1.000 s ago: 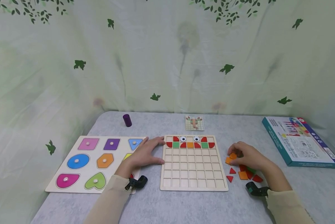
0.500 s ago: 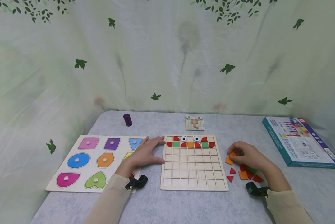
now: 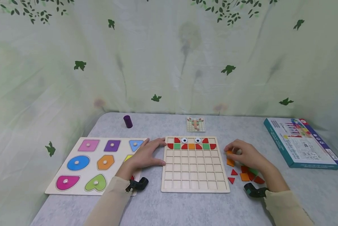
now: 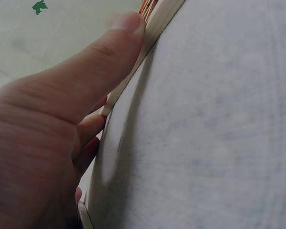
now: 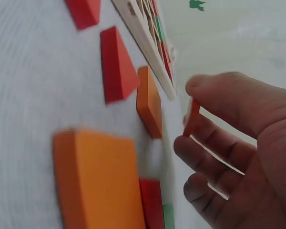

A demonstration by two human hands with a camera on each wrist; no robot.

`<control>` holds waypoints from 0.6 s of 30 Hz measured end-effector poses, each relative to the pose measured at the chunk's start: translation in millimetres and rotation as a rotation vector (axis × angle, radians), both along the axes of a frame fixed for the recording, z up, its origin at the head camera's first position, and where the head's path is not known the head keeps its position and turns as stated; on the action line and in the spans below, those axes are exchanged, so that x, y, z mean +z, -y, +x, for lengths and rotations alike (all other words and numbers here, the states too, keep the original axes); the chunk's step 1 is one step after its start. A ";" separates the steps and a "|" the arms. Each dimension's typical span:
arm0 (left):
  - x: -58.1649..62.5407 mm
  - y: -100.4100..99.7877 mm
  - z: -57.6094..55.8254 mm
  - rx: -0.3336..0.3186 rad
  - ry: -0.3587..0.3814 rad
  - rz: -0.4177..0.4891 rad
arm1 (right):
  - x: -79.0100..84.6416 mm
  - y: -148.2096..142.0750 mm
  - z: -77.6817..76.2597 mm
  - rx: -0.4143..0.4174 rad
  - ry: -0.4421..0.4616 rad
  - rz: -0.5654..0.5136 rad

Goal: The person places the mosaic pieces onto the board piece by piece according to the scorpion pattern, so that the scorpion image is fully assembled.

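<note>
A square wooden grid board lies mid-table, its top two rows partly filled with red, green and orange tiles and two eye tiles. My left hand rests beside its left edge, thumb and fingertips touching the rim. Between thumb and fingers, my right hand pinches a thin orange tile, held just off the table right of the board. Under it lies another orange tile. Close by are two red triangles, an orange square, and several red and green pieces, some behind the hand.
Left of the board lies a knobbed shape puzzle, partly under the left forearm. A small pattern card and a purple cylinder are at the back. A teal-edged box lies at the right.
My right hand has lifted slightly and shifted left toward the board with the orange tile pinched, moving off the pile. The left hand stays at the board's edge.
</note>
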State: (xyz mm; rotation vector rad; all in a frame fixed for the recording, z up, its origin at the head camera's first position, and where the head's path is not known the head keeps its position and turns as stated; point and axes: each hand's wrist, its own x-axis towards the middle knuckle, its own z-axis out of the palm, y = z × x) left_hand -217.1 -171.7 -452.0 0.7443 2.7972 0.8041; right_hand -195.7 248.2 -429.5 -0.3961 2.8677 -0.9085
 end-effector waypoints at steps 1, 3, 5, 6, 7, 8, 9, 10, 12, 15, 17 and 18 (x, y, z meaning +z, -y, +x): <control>-0.1 0.0 -0.1 0.000 0.000 0.000 | 0.4 1.5 -0.5 -0.001 0.002 -0.003; -0.3 0.0 -0.1 0.001 0.001 -0.001 | 1.5 4.9 -1.3 -0.005 0.008 -0.010; -0.6 0.1 0.0 0.002 0.001 -0.004 | 2.2 8.4 -2.4 -0.009 0.011 -0.012; -0.7 0.1 0.0 0.001 0.001 -0.002 | 2.8 10.2 -2.9 -0.007 0.010 -0.010; -0.5 0.0 0.1 0.000 0.000 -0.001 | 3.3 11.8 -3.5 0.001 0.010 -0.010; -0.4 0.0 0.2 0.001 0.001 0.000 | 3.8 13.5 -4.1 0.007 0.008 -0.010; -0.4 0.1 0.2 0.001 0.001 0.000 | 4.1 15.1 -4.8 0.013 0.005 -0.009; -0.3 0.1 0.3 0.001 0.002 0.000 | 4.5 16.9 -5.4 0.020 0.002 -0.010; -0.2 0.2 0.3 0.001 0.004 0.000 | 5.2 20.8 -6.7 0.041 -0.009 -0.015; -0.5 0.2 0.0 0.003 0.008 -0.002 | 4.9 27.1 -9.0 0.065 -0.015 -0.035; -0.6 0.1 -0.2 0.003 0.010 0.001 | 5.0 31.4 -10.2 0.076 -0.010 -0.052; -0.6 0.0 -0.4 0.003 0.010 0.001 | 5.2 33.3 -10.9 0.084 -0.007 -0.061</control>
